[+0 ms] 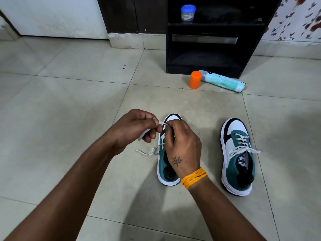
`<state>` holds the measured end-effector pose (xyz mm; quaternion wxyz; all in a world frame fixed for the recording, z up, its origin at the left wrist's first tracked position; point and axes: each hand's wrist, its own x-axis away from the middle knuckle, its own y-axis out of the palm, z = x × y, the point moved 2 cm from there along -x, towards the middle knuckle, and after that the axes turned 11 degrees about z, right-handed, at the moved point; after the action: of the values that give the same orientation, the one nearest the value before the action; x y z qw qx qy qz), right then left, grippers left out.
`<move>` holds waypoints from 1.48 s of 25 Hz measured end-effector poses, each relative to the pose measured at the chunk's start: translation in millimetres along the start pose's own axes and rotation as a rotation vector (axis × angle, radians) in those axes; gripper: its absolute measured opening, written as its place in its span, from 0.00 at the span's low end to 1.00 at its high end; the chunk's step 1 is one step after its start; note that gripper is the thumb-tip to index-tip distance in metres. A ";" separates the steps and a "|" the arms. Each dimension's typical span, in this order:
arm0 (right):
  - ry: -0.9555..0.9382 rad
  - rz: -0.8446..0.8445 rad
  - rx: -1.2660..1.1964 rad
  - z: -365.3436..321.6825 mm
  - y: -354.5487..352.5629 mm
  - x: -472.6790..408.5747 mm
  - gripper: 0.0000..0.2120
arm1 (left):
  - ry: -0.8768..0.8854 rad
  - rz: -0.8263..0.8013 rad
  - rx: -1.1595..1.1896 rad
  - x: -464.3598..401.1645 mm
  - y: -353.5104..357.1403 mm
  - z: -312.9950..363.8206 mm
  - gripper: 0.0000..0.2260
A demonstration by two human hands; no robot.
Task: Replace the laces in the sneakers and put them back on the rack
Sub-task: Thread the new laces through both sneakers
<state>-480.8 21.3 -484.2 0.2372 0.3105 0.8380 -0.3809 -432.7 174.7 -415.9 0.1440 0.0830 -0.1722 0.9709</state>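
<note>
Two teal, white and black sneakers stand on the tiled floor, toes pointing away from me. The left sneaker (164, 164) is partly hidden under my right hand (182, 146). Its white lace (147, 151) trails onto the floor at its left side. My left hand (137, 126) pinches one stretch of this lace, and my right hand pinches it close by, above the shoe's front. The right sneaker (238, 153) is fully laced with a white lace tied in a bow. A dark shoe rack (215, 47) stands behind them.
An orange cap (195, 79) stands beside a lying light-blue spray can (224, 82) on the floor in front of the rack. A blue-lidded clear jar (188, 13) sits on the rack's upper shelf. Floral wallpaper is at right, a dark cabinet at left.
</note>
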 end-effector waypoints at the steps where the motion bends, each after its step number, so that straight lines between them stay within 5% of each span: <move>1: 0.018 -0.021 0.050 5.9 3.1 1.7 0.08 | -0.011 0.009 -0.008 -0.4 -0.7 -1.5 0.12; 7: 0.040 -0.081 -0.030 2.1 3.1 5.9 0.13 | -0.060 0.012 -0.023 -1.5 -2.1 -6.3 0.10; 13: 0.067 -0.077 -0.065 8.6 10.8 0.4 0.05 | 0.026 0.124 0.066 -3.1 -0.5 -5.2 0.05; 19: 0.182 -0.107 -0.069 20.6 19.9 3.6 0.07 | -0.004 0.072 0.223 -4.2 2.1 -15.5 0.12; 30: 0.531 0.030 -0.167 51.5 -3.4 38.0 0.11 | 0.043 0.395 0.017 -15.4 41.9 -48.7 0.03; 34: 0.503 -0.051 -0.130 56.5 -3.5 53.6 0.11 | 0.093 0.416 0.019 -10.3 63.3 -48.0 0.07; 37: 0.450 -0.097 -0.060 54.6 0.3 57.5 0.10 | 0.298 0.414 -0.172 -3.6 74.4 -52.4 0.06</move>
<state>-511.7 -1.9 -553.4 0.0351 0.3399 0.8946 -0.2879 -458.1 125.7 -488.2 -0.0275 -0.1103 -0.2445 0.9630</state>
